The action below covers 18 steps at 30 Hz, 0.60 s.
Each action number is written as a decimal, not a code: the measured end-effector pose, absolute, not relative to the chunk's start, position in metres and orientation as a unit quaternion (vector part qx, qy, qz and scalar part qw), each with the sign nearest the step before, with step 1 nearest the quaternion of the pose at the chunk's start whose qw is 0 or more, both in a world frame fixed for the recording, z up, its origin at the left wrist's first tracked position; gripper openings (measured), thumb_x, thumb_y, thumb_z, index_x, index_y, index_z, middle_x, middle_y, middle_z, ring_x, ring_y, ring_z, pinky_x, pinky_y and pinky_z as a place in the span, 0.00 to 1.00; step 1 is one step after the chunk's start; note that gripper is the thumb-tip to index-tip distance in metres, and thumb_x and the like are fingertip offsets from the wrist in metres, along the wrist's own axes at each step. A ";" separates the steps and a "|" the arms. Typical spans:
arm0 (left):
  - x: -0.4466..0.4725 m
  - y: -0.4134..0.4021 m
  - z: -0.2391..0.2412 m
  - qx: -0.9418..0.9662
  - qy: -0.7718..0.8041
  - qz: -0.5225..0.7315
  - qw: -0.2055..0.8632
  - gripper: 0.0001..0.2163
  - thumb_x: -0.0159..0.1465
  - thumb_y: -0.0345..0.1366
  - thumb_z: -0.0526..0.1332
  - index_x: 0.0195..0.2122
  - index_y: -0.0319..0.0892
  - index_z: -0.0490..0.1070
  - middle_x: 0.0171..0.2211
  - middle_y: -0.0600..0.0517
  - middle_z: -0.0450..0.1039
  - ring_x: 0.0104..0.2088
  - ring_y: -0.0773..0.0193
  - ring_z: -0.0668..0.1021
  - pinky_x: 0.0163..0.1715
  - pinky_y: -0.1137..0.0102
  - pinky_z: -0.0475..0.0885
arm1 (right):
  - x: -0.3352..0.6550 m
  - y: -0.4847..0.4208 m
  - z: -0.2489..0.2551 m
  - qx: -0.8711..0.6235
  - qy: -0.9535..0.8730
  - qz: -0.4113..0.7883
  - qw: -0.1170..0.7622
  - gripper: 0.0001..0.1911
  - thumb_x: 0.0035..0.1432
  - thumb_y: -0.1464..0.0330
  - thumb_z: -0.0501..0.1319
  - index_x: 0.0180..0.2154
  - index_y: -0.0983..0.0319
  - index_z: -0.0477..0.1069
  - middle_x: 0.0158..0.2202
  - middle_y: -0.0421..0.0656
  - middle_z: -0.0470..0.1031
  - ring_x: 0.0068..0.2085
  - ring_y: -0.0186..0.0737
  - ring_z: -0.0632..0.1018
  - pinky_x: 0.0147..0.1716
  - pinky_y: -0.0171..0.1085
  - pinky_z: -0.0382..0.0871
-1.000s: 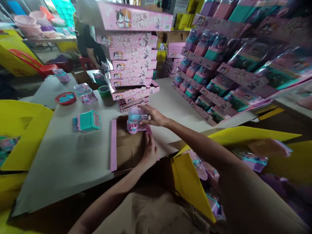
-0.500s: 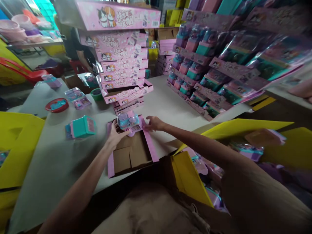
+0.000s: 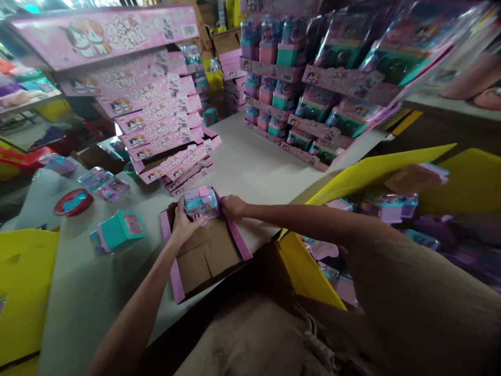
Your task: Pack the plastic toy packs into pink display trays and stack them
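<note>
A shallow cardboard tray (image 3: 243, 241) with pink edges lies on the table in front of me, its brown inside facing up. At its far end sits a small toy case (image 3: 201, 202) with a clear cover and pink, blue and purple parts. My left hand (image 3: 183, 223) is closed on the toy case from the left and near side, thumb along its front. Against the tray's far right edge, my right hand (image 3: 234, 207) has its fingers curled around the pink rim, close to the case. The fingertips of the right hand are partly hidden.
A leaning stack of pink printed trays (image 3: 156, 112) stands beyond. Filled display trays (image 3: 274, 112) are piled at right. Left on the table are a teal toy case (image 3: 121, 231) and a red bowl (image 3: 73, 202). A yellow bin (image 3: 309, 266) of toy cases is beside my right arm.
The toy case has settled into the tray's far end, with my left hand still on it. My right hand's fingers have closed in on the tray's edge. The view has turned right.
</note>
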<state>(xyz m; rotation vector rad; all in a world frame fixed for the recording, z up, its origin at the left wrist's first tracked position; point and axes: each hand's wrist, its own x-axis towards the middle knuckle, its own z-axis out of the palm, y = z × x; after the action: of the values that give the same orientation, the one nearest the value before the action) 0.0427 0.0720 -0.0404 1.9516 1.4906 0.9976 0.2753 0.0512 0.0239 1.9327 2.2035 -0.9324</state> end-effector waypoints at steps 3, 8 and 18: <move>0.053 0.072 -0.045 0.699 0.562 0.393 0.200 0.47 0.46 0.39 0.79 0.67 0.42 0.62 0.59 0.40 0.69 0.63 0.42 0.73 0.66 0.48 0.68 | 0.276 0.048 0.022 0.631 0.719 -0.290 0.016 0.16 0.66 0.75 0.60 0.53 0.70 0.79 0.47 0.58 0.85 0.48 0.51 0.87 0.46 0.37 0.79; 0.067 0.074 -0.054 0.689 0.583 0.397 0.167 0.50 0.48 0.37 0.79 0.70 0.41 0.58 0.64 0.36 0.63 0.67 0.39 0.68 0.70 0.47 0.65 | 0.271 0.045 0.019 0.631 0.725 -0.276 -0.006 0.18 0.67 0.76 0.60 0.56 0.72 0.76 0.58 0.63 0.79 0.60 0.55 0.82 0.54 0.39 0.77; 0.072 0.060 -0.020 0.672 0.621 0.336 0.222 0.55 0.46 0.39 0.78 0.72 0.28 0.53 0.70 0.25 0.60 0.70 0.37 0.67 0.73 0.47 0.59 | 0.339 0.014 0.075 0.637 0.691 -0.331 -0.084 0.28 0.77 0.60 0.57 0.69 0.71 0.61 0.32 0.47 0.85 0.28 0.38 0.84 0.31 0.32 0.78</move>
<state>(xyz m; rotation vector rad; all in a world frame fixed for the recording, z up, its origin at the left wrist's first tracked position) 0.0721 0.0602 -0.0203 1.8575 1.7156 0.9286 0.3388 0.0136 0.0746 2.1158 2.2962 -1.1001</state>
